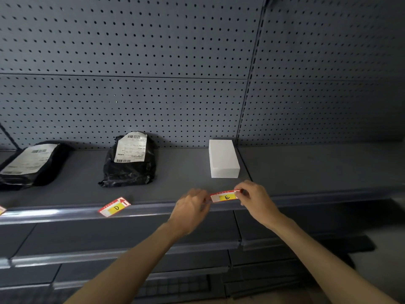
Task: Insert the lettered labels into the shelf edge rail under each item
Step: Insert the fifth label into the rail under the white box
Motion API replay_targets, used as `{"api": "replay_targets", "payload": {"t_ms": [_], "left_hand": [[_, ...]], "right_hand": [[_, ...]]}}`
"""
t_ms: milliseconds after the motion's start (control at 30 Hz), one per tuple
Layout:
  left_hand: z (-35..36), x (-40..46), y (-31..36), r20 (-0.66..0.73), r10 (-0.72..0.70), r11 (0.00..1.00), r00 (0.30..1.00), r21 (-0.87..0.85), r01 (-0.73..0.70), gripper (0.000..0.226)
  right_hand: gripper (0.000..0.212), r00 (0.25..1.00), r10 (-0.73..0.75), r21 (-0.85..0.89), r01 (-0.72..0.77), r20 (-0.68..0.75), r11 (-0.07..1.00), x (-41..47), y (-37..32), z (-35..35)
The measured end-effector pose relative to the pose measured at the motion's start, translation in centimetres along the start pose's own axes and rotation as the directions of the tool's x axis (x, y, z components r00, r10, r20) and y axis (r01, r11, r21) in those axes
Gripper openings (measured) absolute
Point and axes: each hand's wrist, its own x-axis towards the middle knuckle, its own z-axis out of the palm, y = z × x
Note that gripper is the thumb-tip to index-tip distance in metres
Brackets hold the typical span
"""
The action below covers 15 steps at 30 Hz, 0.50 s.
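Note:
A red-edged label marked E (224,196) is stretched between both my hands, just above the shelf edge rail (142,210) and in front of the white box (223,158). My left hand (191,208) pinches its left end and my right hand (254,195) pinches its right end. A second label marked D (114,206) lies tilted on the shelf front, below the middle black parcel (129,160). At the far left edge a corner of another label (1,209) shows, in front of the left black parcel (30,164).
A grey pegboard wall (153,84) stands behind the shelf. A vertical slotted upright (247,102) divides it from the right bay, whose shelf (317,167) is bare. Lower shelves with their own rails (109,255) sit beneath my forearms.

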Motion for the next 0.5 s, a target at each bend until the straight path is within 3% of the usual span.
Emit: {"api": "replay_targets", "payload": {"t_ms": [200, 500], "left_hand": [[2.6, -1.1, 1.8, 0.040, 0.050, 0.964, 0.998, 0.260, -0.059, 0.033], [4.3, -1.6, 3.5, -0.067, -0.044, 0.970, 0.997, 0.237, 0.058, 0.030]], "right_hand": [[0.009, 1.000, 0.023, -0.005, -0.023, -0.020, 1.000, -0.9, 1.6, -1.0], [0.008, 1.000, -0.026, -0.014, 0.026, -0.005, 1.000, -0.7, 3.1, -1.6]]}}
